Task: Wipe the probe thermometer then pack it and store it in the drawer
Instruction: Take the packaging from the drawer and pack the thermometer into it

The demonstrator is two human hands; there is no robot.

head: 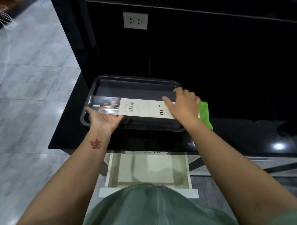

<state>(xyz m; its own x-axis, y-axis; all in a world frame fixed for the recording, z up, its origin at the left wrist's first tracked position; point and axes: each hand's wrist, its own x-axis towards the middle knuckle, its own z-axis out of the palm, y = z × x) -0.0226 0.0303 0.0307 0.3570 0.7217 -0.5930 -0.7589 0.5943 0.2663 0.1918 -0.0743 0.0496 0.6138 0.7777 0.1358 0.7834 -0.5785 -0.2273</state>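
Sage-green top [157, 208] worn, centre seam seen down front. Both forearms left bare. Red character-shaped mark [95, 144] borne on left forearm near wrist.

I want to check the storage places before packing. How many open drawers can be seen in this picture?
1. The open drawer is pulled out below the black counter, directly under the tray. Other drawers may exist beside it, but they are not clearly visible.

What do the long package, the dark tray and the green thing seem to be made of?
Package: clear glossy plastic, see-through with glare, around a white printed card. Tray: probably dark coated metal, with a thin rolled rim and dull sheen. Green cloth: soft matte fabric, perhaps microfibre.
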